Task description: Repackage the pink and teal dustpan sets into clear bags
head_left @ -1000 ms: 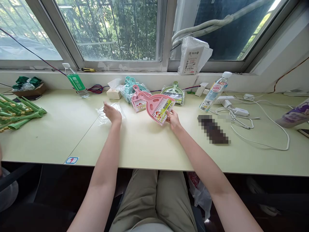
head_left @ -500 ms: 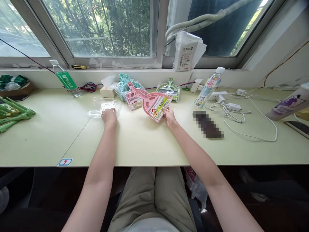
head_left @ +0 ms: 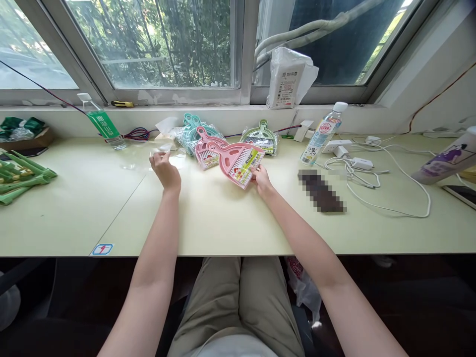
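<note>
My right hand [head_left: 261,179] grips the lower right corner of a pink dustpan and brush set [head_left: 240,163], held tilted over the table. Left of it, my left hand [head_left: 163,168] pinches a clear plastic bag [head_left: 174,158], thin and hard to outline. Behind the held set lies another pink set [head_left: 206,154] in clear wrapping, beside wrapped teal sets [head_left: 194,131]. A wrapped green set [head_left: 261,136] rests farther back, right of the pink ones.
A green-labelled bottle [head_left: 104,124] and green plastic pieces [head_left: 26,176] are on the left. Right of my right hand are another bottle [head_left: 323,134], a pixelated dark object [head_left: 320,191] and white cables [head_left: 386,198]. A tissue pack [head_left: 284,82] stands on the sill.
My left hand has risen slightly and moved a little left, its fingers now pinching the clear bag, which has shifted with it. My right hand and the pink set have stayed in place.
</note>
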Demonstrator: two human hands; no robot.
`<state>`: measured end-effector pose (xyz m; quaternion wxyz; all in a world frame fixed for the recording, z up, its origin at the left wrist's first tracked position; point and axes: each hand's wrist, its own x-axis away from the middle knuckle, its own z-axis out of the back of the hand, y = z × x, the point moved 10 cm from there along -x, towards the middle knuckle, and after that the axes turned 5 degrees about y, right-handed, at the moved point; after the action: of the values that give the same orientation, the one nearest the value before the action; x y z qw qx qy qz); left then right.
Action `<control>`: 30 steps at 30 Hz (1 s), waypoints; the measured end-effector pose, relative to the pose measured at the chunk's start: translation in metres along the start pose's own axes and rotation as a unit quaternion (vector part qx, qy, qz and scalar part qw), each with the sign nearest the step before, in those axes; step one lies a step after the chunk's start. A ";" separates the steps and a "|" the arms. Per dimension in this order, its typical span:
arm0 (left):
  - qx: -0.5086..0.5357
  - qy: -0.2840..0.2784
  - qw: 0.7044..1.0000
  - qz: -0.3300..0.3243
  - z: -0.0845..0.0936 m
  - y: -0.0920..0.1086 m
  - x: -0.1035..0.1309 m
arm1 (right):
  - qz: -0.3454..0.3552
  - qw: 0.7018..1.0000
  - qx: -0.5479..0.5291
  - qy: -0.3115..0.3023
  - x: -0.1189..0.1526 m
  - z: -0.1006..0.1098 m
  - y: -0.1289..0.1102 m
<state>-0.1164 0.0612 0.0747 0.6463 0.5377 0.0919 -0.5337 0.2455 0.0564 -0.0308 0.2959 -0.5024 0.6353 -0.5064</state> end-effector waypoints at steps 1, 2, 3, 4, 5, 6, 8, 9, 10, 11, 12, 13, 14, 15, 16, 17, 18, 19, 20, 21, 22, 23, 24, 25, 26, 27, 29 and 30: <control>0.034 0.011 0.999 -0.016 0.004 0.010 0.002 | -0.001 1.000 0.000 0.001 0.000 0.000 0.000; 0.065 0.012 0.997 -0.030 0.006 0.019 0.004 | -0.001 1.000 0.000 0.002 0.000 0.000 0.000; 0.089 0.008 0.995 -0.041 0.005 0.027 0.006 | 0.000 1.000 0.000 0.004 0.000 0.000 0.000; 0.106 -0.002 0.993 -0.050 0.003 0.034 0.009 | 0.003 1.000 0.000 0.006 0.000 0.001 0.000; 0.117 -0.014 0.991 -0.059 0.000 0.040 0.013 | 0.005 1.000 0.001 0.007 0.000 0.001 -0.001; 0.125 -0.030 0.989 -0.070 -0.006 0.046 0.016 | 0.008 1.000 0.001 0.009 0.000 0.002 -0.001; 0.131 -0.081 0.983 -0.096 -0.022 0.055 0.024 | 0.017 1.000 0.001 0.012 0.000 0.003 -0.004; 0.130 -0.113 0.979 -0.110 -0.031 0.058 0.029 | 0.023 1.000 0.000 0.012 0.000 0.003 -0.006; 0.126 -0.146 0.974 -0.122 -0.041 0.061 0.033 | 0.030 0.999 0.000 0.010 0.000 0.003 -0.008; 0.119 -0.175 0.968 -0.132 -0.051 0.062 0.038 | 0.038 0.999 0.001 0.004 0.000 0.003 -0.011; 0.111 -0.199 0.963 -0.140 -0.058 0.062 0.042 | 0.044 0.999 0.004 -0.003 0.000 0.002 -0.014; 0.103 -0.218 0.959 -0.147 -0.065 0.062 0.045 | 0.048 0.999 0.008 -0.012 0.000 0.001 -0.016; 0.095 -0.231 0.956 -0.152 -0.069 0.061 0.047 | 0.051 0.998 0.011 -0.020 0.001 0.000 -0.018; 0.085 -0.241 0.954 -0.157 -0.073 0.060 0.048 | 0.055 0.998 0.013 -0.027 0.001 -0.001 -0.019; 0.074 -0.249 0.952 -0.161 -0.075 0.059 0.048 | 0.059 0.998 0.012 -0.031 0.002 -0.002 -0.021; 0.060 -0.256 0.951 -0.163 -0.077 0.057 0.048 | 0.063 0.997 0.010 -0.033 0.002 -0.001 -0.024; 0.046 -0.261 0.950 -0.163 -0.077 0.055 0.048 | 0.069 0.997 0.005 -0.034 0.003 -0.001 -0.026; 0.036 -0.264 0.950 -0.160 -0.078 0.054 0.047 | 0.077 0.996 -0.001 -0.035 0.004 -0.001 -0.029; 0.031 -0.266 0.951 -0.154 -0.077 0.052 0.046 | 0.085 0.996 -0.006 -0.040 0.005 -0.001 -0.032; 0.032 -0.266 0.952 -0.147 -0.076 0.050 0.046 | 0.092 0.995 -0.011 -0.047 0.006 -0.002 -0.035; 0.039 -0.265 0.953 -0.138 -0.076 0.049 0.045 | 0.098 0.994 -0.012 -0.057 0.008 -0.004 -0.037; 0.049 -0.266 0.954 -0.131 -0.075 0.048 0.046 | 0.099 0.993 -0.008 -0.069 0.009 -0.006 -0.038; 0.060 -0.266 0.954 -0.125 -0.075 0.048 0.046 | 0.096 0.992 0.003 -0.082 0.009 -0.008 -0.038; 0.068 -0.268 0.953 -0.123 -0.075 0.048 0.048 | 0.089 0.991 0.020 -0.094 0.010 -0.011 -0.037; 0.071 -0.271 0.952 -0.125 -0.076 0.048 0.049 | 0.079 0.991 0.040 -0.104 0.009 -0.013 -0.035; 0.064 -0.274 0.950 -0.133 -0.077 0.048 0.051 | 0.071 0.990 0.060 -0.107 0.009 -0.014 -0.032; 0.035 -0.277 0.948 -0.155 -0.081 0.048 0.053 | 0.055 0.990 0.085 -0.095 0.006 -0.012 -0.028; 0.017 -0.276 0.946 -0.168 -0.082 0.048 0.054 | 0.050 0.992 0.086 -0.079 0.004 -0.008 -0.027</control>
<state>-0.0190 0.0875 0.0327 0.5381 0.3570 -0.0097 -0.7635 0.2463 0.0564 -0.0023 0.4122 -0.4811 0.5880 -0.5028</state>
